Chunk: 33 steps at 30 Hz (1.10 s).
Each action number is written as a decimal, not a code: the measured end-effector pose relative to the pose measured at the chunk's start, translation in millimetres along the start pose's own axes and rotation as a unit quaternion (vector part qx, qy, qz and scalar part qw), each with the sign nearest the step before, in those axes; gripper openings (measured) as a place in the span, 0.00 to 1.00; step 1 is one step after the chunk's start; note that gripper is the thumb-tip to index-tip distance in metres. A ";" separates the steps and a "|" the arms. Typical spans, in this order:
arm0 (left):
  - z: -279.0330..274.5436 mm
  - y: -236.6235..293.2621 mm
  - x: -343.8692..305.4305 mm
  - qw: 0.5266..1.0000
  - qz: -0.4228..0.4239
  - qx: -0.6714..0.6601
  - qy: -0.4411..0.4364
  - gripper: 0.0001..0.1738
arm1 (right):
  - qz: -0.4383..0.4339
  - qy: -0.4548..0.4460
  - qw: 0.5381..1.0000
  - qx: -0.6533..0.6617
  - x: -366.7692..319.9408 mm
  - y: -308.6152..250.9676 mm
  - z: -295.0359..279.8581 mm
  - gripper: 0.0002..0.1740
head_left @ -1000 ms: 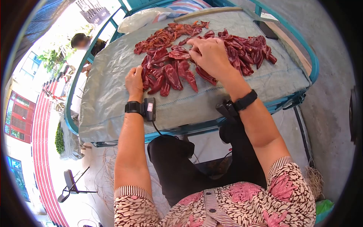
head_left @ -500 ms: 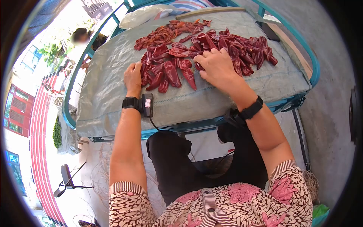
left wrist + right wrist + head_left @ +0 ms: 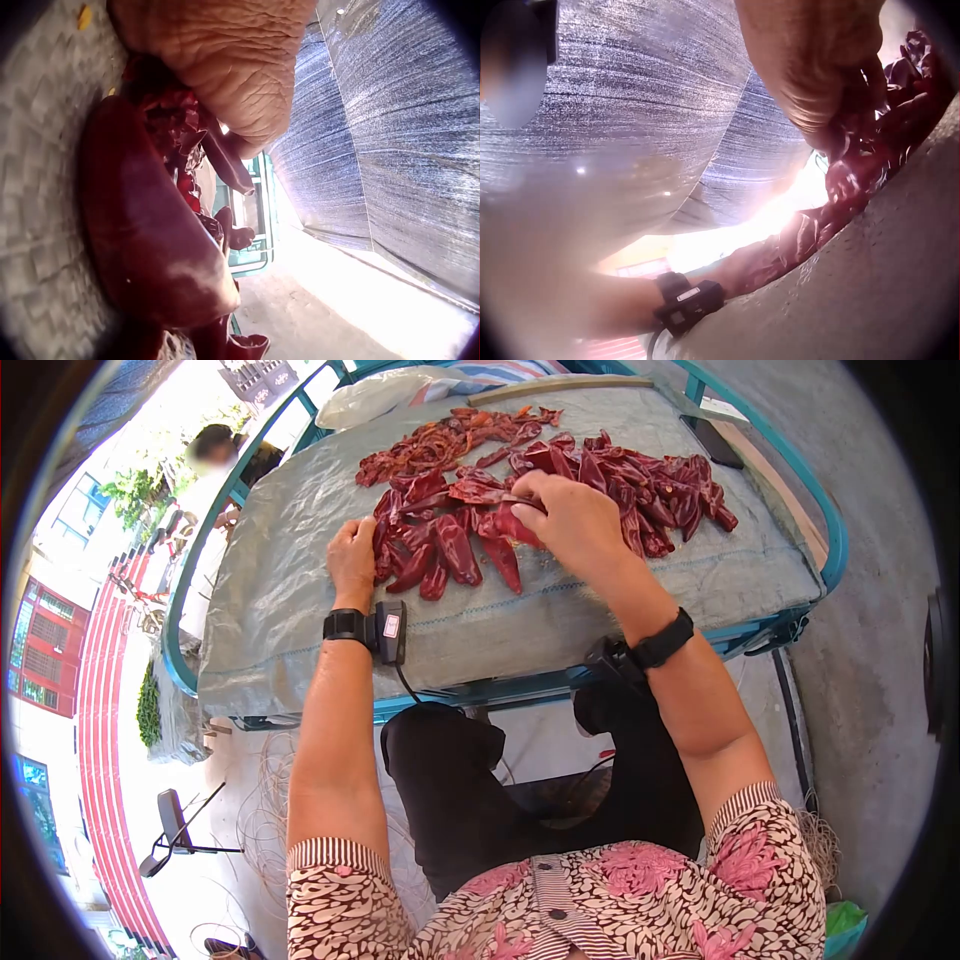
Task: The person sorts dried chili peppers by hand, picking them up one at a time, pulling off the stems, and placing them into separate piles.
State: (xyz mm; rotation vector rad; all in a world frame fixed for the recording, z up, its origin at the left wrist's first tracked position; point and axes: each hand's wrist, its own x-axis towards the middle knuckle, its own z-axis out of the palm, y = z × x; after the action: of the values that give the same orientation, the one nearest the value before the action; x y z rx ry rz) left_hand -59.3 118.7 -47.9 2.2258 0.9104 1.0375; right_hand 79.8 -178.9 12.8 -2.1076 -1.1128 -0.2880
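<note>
Dried red chili peppers [image 3: 455, 555] lie in a loose pile on the grey woven sheet. My right hand [image 3: 580, 525] is bent over the pile's right part, pinching a red chili pepper [image 3: 515, 527] between thumb and fingers. My left hand [image 3: 352, 565] rests against the left edge of the same pile, fingers bent, their tips partly hidden by peppers. In the left wrist view, a large glossy pepper [image 3: 150, 225] lies close below the left hand [image 3: 232, 67], and a slimmer one [image 3: 229, 161] pokes out beneath it; I cannot tell whether this hand grips any.
A second heap of red peppers [image 3: 665, 495] lies to the right, and smaller, shrivelled orange-red pieces [image 3: 430, 450] sit behind. A phone [image 3: 712, 442] lies at the back right. Teal rails [image 3: 835, 540] frame the cart bed. Someone else [image 3: 215, 448] is beyond its left side.
My right hand has come down and back from above the right-hand peppers, pulling a pepper toward the near pile. The left hand has stayed almost in place at the pile's edge.
</note>
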 end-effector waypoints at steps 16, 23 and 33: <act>0.5 0.9 -0.6 1.000 -0.005 -0.007 0.001 0.24 | -0.091 0.096 0.984 0.123 37.1 0.3 33.9 0.18; 0.8 3.0 -1.6 1.000 -0.019 -0.001 -0.002 0.24 | -0.085 0.011 0.960 -0.266 20.2 30.0 39.8 0.14; 1.6 2.8 -1.3 0.999 -0.038 0.001 -0.006 0.24 | -0.007 0.202 0.979 0.014 31.7 5.8 17.3 0.06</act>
State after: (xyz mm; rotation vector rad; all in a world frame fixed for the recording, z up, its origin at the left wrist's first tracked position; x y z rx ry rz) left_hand -57.7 115.7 -47.4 2.1793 0.9847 0.9872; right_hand 101.1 -149.3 13.2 -1.9030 -0.8816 -0.6701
